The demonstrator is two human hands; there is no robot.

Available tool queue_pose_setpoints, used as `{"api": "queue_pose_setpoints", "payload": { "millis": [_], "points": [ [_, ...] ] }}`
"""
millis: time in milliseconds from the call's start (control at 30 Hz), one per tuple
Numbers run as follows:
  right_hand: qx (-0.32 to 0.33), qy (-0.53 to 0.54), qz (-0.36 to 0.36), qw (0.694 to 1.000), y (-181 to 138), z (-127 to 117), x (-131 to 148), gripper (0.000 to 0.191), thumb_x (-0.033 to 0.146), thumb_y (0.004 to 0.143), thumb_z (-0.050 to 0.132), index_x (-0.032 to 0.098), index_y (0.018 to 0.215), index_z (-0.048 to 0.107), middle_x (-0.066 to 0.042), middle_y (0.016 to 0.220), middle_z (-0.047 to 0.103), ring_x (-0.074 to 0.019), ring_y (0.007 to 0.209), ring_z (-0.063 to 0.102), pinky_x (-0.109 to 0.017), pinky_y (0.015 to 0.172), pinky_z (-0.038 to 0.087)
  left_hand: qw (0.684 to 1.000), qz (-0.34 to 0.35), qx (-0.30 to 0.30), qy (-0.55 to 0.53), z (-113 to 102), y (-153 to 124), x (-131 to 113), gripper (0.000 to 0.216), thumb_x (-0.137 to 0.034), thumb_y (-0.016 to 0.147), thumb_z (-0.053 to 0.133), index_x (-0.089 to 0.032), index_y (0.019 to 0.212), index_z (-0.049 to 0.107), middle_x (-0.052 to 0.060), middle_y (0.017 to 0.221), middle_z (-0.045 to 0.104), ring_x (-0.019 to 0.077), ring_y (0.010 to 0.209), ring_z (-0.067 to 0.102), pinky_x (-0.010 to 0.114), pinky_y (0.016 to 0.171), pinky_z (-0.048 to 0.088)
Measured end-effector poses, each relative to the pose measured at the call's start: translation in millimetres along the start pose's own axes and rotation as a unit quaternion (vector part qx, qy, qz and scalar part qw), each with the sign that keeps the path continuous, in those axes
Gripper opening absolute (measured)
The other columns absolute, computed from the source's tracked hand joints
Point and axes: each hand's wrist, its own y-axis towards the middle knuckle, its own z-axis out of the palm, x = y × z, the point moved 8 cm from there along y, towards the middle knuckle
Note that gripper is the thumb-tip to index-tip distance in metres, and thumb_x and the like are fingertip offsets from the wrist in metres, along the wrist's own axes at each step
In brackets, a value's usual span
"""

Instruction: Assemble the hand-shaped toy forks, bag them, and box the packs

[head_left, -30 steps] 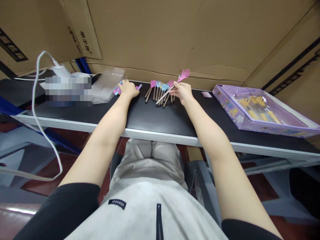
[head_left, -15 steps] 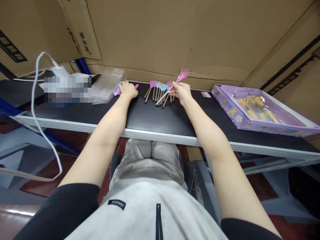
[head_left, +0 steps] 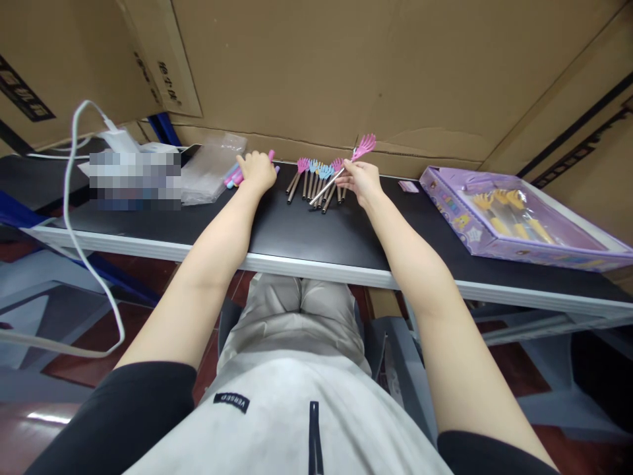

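Note:
My right hand (head_left: 364, 181) is closed in a pinch around the metal rod of a back scratcher with a pink claw head (head_left: 364, 146). It holds the scratcher slanted, claw end up to the right, above a row of back scratchers (head_left: 310, 181) with pink and blue claws and bronze-coloured rods lying on the black tabletop. Farther left, my left hand (head_left: 260, 173) has its fingers closed around a pink handle (head_left: 271, 156), whose end sticks out past the knuckles. More pink, blue and purple handles (head_left: 232, 177) lie under and beside this hand, partly hidden by it.
Clear plastic bags (head_left: 208, 173) lie left of the handles, near a white charger (head_left: 119, 142) with a looping cable. On the right rests a purple window box (head_left: 524, 221) with yellow claw scratchers inside. A small pink card (head_left: 408, 187) lies beside it. Cardboard (head_left: 316, 72) walls the back.
My left hand has turned and risen slightly, and the pink handle's end now points upward beyond the fingers. My right hand with the pink scratcher has barely moved.

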Motion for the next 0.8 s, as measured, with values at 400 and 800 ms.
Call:
{"api": "queue_pose_setpoints", "payload": {
  "millis": [400,800],
  "points": [
    [0.006,-0.004,-0.013,1.0,3.2,1.5,-0.9,0.028,0.032,0.105,0.074,0.02,0.085,0.057,0.001,0.076,0.067,-0.0085,0.063,0.072,-0.019,0.073,0.064,0.996,0.035,0.077,-0.024,23.2,1.9,-18.6,0.05,-0.03,0.105,0.042,-0.012,0.142,0.07,0.026,0.151,0.07,0.0414,0.15,0.059,0.062,0.134,0.026],
    [0.008,0.022,-0.012,1.0,8.3,0.1,-4.7,0.026,0.032,0.106,0.073,0.02,0.087,0.06,0.001,0.075,0.068,-0.0099,0.064,0.074,-0.022,0.072,0.066,0.997,-0.025,0.069,0.0,11.1,-1.6,-11.2,0.049,-0.023,0.102,0.045,-0.005,0.138,0.072,0.031,0.149,0.07,0.0433,0.145,0.064,0.06,0.132,0.03]
  ]
}}
